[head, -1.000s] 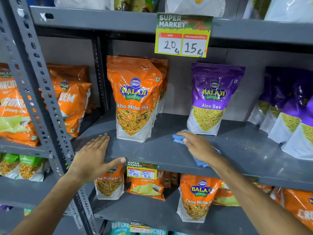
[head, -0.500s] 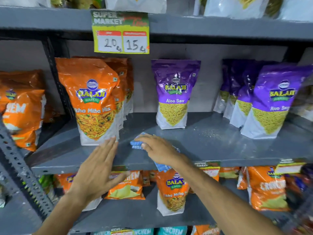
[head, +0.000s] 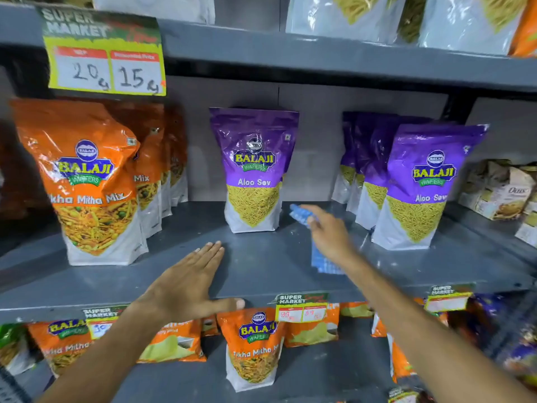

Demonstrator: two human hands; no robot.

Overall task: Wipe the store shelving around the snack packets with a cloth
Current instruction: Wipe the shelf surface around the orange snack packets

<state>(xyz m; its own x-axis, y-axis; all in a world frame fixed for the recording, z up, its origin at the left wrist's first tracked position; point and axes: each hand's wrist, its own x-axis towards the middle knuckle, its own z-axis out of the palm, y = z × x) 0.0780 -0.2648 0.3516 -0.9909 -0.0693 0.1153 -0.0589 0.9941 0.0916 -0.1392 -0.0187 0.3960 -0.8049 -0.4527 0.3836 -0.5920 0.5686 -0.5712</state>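
My right hand (head: 329, 234) presses a blue checked cloth (head: 321, 261) onto the grey middle shelf (head: 261, 266), in the gap between a single purple Aloo Sev packet (head: 252, 170) and a row of purple packets (head: 418, 187) to the right. The cloth shows ahead of my fingers and behind my wrist. My left hand (head: 189, 283) lies flat and open on the shelf's front edge, thumb over the lip. Orange Tikha Mitha Mix packets (head: 87, 181) stand at the left.
A yellow price tag (head: 104, 62) hangs from the shelf above. Brown packets (head: 499, 190) sit at the far right. More orange packets (head: 255, 350) and small price labels (head: 300, 308) fill the lower shelf. White packets line the top shelf.
My right hand has slid the cloth rightward and deeper, from in front of the single purple packet to its right side. My left hand has shifted right along the shelf edge, and the view too.
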